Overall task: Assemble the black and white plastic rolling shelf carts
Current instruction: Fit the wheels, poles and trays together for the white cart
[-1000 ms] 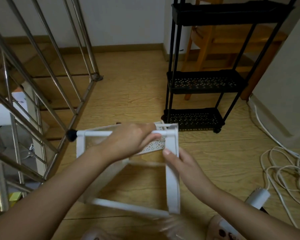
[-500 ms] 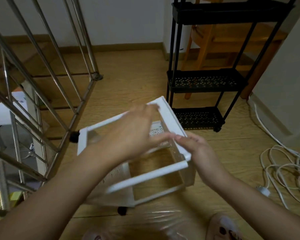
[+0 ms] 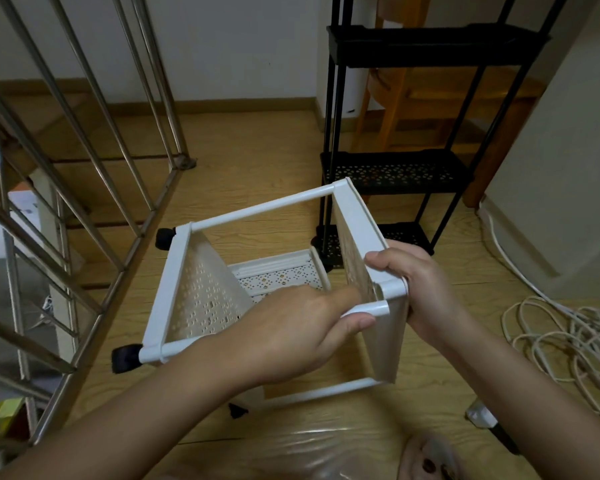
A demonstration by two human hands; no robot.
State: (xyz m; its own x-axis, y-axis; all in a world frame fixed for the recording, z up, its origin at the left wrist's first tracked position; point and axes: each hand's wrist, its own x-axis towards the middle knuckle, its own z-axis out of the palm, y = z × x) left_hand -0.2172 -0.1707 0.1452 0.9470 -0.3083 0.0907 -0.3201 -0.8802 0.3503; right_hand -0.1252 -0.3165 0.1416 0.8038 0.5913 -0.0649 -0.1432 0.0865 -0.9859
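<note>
Left hand [image 3: 291,334] and right hand [image 3: 413,282] grip the tipped white cart [image 3: 201,299].

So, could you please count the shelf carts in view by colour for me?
Black cart: 1
White cart: 1
Total: 2

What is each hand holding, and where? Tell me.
Both hold the white cart: the left hand grips its near pole, the right hand grips the adjoining shelf corner.
</note>
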